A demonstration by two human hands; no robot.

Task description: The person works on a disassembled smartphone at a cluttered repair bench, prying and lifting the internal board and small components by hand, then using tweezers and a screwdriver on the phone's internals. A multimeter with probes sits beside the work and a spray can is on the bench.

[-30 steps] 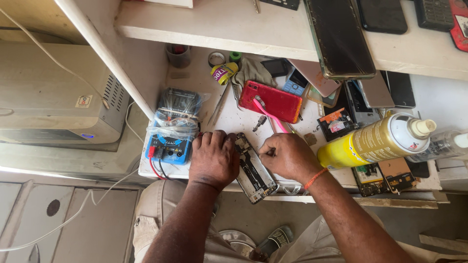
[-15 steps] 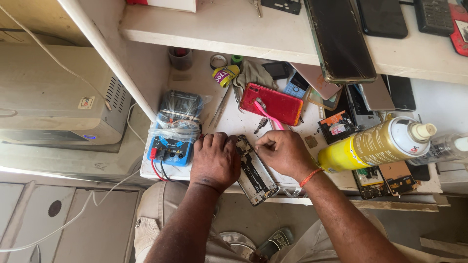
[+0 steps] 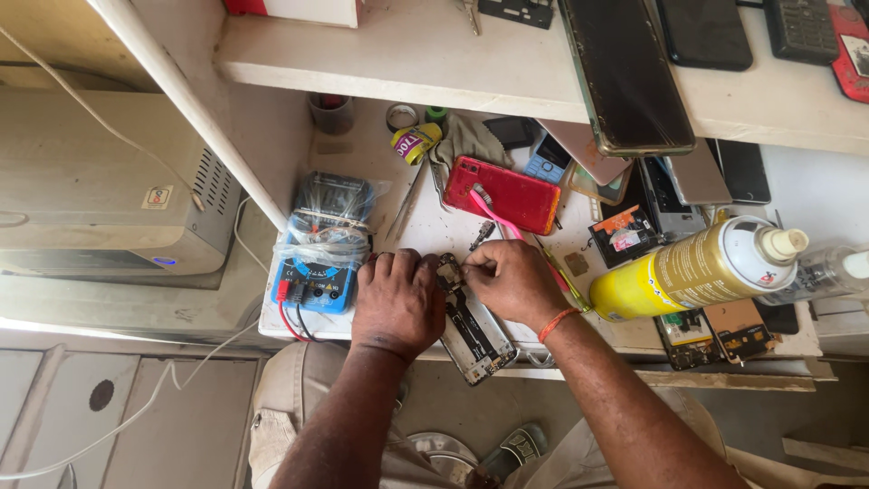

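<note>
The view has slid a little since the pictures before, and the two hands have crept a bit up the white worktop, but they are on the same job. The right hand's pinch has moved slightly toward the top end of the phone. So the work is in the same small spot, not a new one.

From the left: a blue meter wrapped in clear plastic sits with its red and black wires hanging off the worktop edge. Just beside it is the left hand. It lies flat, knuckles up, fingers curled down and pressing on the left side of the opened grey phone with its back off. I cannot tell if it grips the phone or only holds it down.

The phone lies tilted between both hands, its lower end poking past the worktop edge. The right hand touches its top end, fingers pinched shut on something too small to see.

Further right lie a red phone case and a yellow spray can on its side.
</note>
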